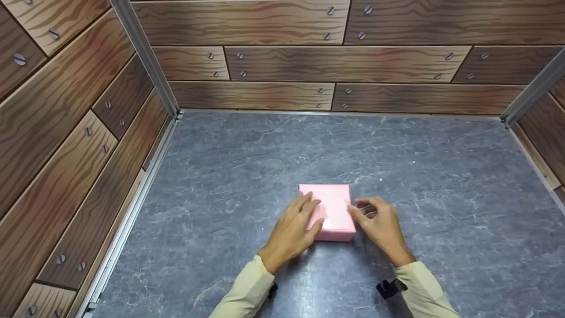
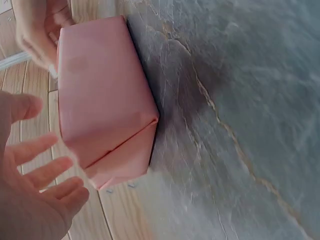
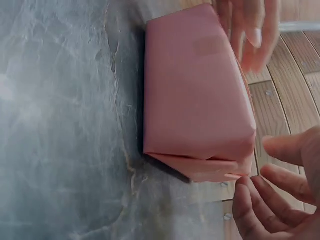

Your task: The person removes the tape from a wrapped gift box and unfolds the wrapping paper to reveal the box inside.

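A box wrapped in pink paper (image 1: 336, 205) lies on the grey marbled surface, in front of the person. My left hand (image 1: 292, 224) is over its left side, fingers spread and loosely bent. On the other side, my right hand (image 1: 383, 224) has its thumb by the top right edge and its fingers loosely bent beside the wrapped end. Folded paper shows on the pink box (image 3: 195, 85) in the right wrist view, with fingertips close to a fold. Whether they touch it cannot be made out. The left wrist view shows a creased fold on the box (image 2: 105, 90) too.
The marbled surface (image 1: 220, 176) spreads around the box. Wood-patterned panels (image 1: 282, 64) stand at the back, left and right, with metal rails (image 1: 145, 57) at the corners. A dark strap device (image 1: 390, 288) sits at the right wrist.
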### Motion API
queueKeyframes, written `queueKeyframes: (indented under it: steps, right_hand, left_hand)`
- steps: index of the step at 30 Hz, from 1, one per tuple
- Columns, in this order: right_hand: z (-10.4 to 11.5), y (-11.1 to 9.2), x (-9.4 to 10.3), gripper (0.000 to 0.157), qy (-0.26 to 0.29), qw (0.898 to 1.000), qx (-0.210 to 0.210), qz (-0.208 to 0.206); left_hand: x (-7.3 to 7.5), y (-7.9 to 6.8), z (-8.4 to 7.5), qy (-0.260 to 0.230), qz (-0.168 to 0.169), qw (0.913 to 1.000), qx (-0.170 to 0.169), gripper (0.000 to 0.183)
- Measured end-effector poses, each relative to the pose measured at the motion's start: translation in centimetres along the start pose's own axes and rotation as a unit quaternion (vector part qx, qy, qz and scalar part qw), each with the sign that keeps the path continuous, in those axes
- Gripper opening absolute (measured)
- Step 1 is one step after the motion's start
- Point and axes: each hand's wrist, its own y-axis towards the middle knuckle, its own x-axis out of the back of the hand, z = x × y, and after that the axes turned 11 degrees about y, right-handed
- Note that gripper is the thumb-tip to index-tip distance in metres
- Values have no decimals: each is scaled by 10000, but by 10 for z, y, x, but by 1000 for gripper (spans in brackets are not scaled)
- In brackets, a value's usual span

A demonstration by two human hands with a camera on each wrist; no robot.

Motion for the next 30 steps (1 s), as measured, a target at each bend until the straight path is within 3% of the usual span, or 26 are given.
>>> queueKeyframes:
  steps: [4, 8, 19, 30]
  right_hand:
    - [1, 3, -7, 19, -651, 9958, 646, 29]
    - [1, 5, -12, 21, -962, 9913, 898, 55]
    - [5, 11, -20, 24, -1124, 9869, 1150, 115]
    - [6, 13, -22, 16, -1232, 9853, 1178, 138]
  left_hand:
    - [-6, 0, -1, 363, 290, 9986, -249, 46]
    - [-7, 0, -1, 515, 417, 9974, -279, 47]
    - [-2, 5, -2, 740, 606, 9949, -332, 47]
    - [-2, 12, -6, 878, 685, 9928, -433, 47]
